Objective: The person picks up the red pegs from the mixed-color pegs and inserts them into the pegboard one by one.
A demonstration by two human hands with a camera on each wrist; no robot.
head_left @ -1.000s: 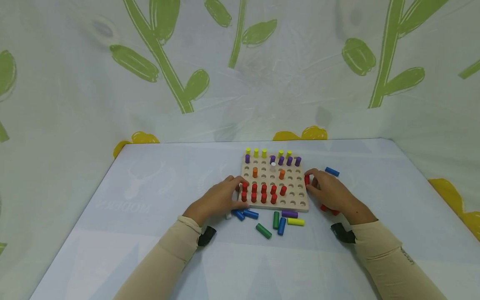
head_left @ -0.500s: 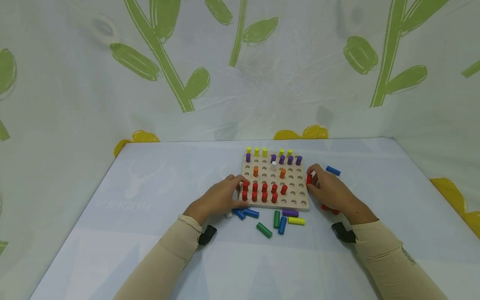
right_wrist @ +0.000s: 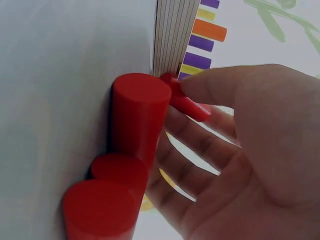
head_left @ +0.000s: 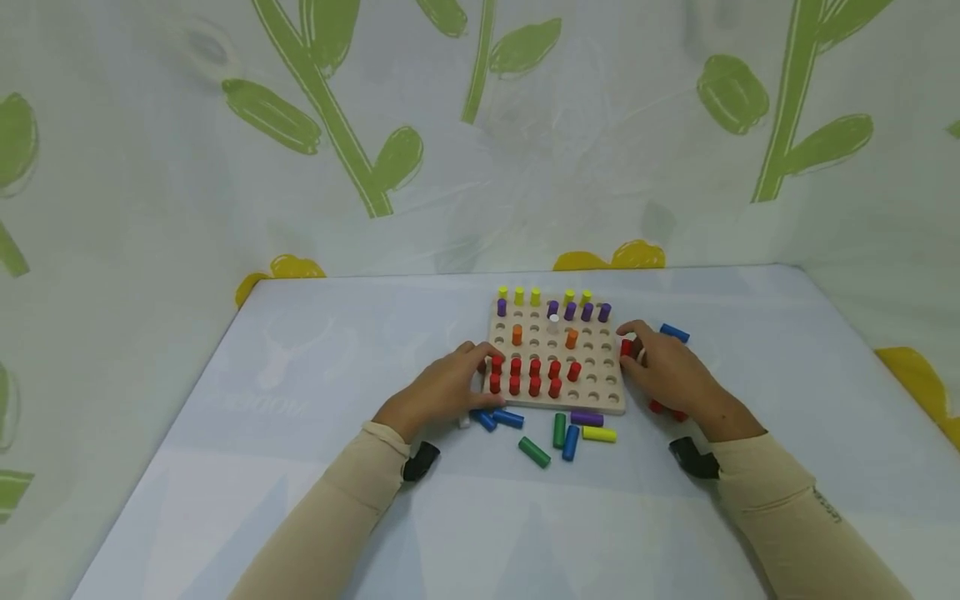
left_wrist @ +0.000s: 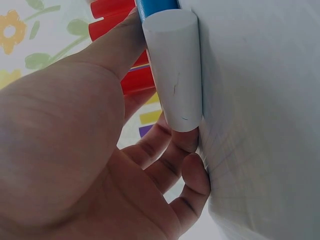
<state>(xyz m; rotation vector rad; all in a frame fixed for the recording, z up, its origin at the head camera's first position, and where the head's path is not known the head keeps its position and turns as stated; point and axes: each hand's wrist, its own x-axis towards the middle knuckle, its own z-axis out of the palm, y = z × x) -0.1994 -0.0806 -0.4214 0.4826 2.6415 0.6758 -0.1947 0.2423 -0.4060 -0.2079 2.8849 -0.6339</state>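
Note:
A wooden pegboard (head_left: pixel 592 406) stands on the table with coloured pegs upright in its holes. My left hand (head_left: pixel 438 393) holds its front left corner, thumb at the front edge and index finger beside the red pegs (head_left: pixel 515 385). In the left wrist view a white peg (left_wrist: pixel 172 70) lies close to that thumb. Just off the board's right edge, my right hand (head_left: pixel 675 371) pinches a red peg (head_left: pixel 626 347) between thumb and fingers. The right wrist view shows this held peg (right_wrist: pixel 192 106) tilted, near the board's layered edge (right_wrist: pixel 175 35).
Loose red pegs (right_wrist: pixel 140 115) lie under my right hand, and a blue peg (head_left: pixel 674 332) lies beyond it. In front of the board are green (head_left: pixel 534 452), blue (head_left: pixel 570 443), purple (head_left: pixel 587 418) and yellow (head_left: pixel 599 434) pegs. A leaf-patterned curtain (head_left: pixel 585 150) hangs behind the table.
The head view has shifted slightly. My right hand has moved a little away from the board's edge with the red peg, its index finger more raised. The left hand stays at the corner.

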